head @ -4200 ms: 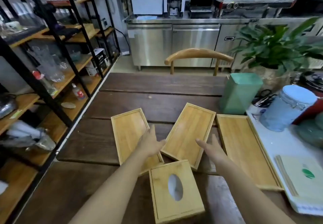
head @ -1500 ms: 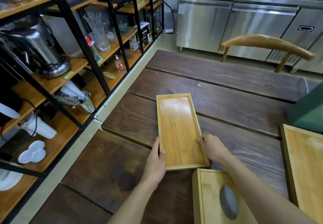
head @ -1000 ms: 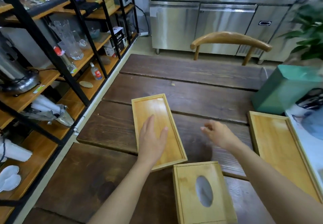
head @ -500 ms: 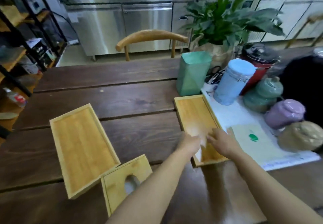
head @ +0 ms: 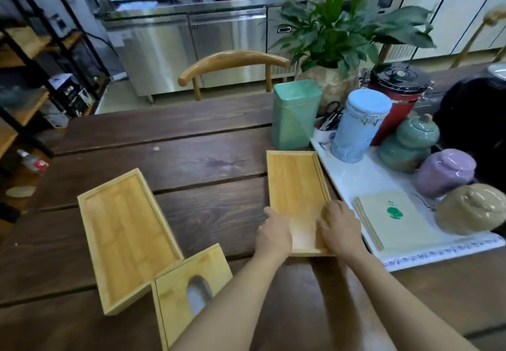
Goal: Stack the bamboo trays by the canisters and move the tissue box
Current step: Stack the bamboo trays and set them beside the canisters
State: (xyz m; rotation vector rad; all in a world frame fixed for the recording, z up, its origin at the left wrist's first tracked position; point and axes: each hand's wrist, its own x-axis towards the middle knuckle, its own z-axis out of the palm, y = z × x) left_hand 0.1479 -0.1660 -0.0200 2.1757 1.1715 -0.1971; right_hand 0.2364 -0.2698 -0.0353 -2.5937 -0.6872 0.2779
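Note:
A bamboo tray (head: 294, 186) lies lengthwise on the dark wooden table, right beside the white mat with the canisters (head: 358, 126). A doubled rim shows along its right side. My left hand (head: 273, 237) grips its near left edge. My right hand (head: 339, 227) curls over its near right edge. A second bamboo tray (head: 126, 238) lies apart at the left, turned at an angle. The bamboo tissue box (head: 189, 290), with its oval slot, sits at that tray's near right corner, partly behind my left forearm.
A green square tin (head: 294, 115), a blue jar, a red pot and green, purple and tan lidded jars crowd the white mat (head: 356, 183), with a notebook (head: 388, 216) at its near end. A plant, a chair back (head: 232, 61) and left shelving stand around the table.
Both hands left the left tray and crossed to the near end of the tray by the canisters. My view swung right, bringing the jars and plant into sight.

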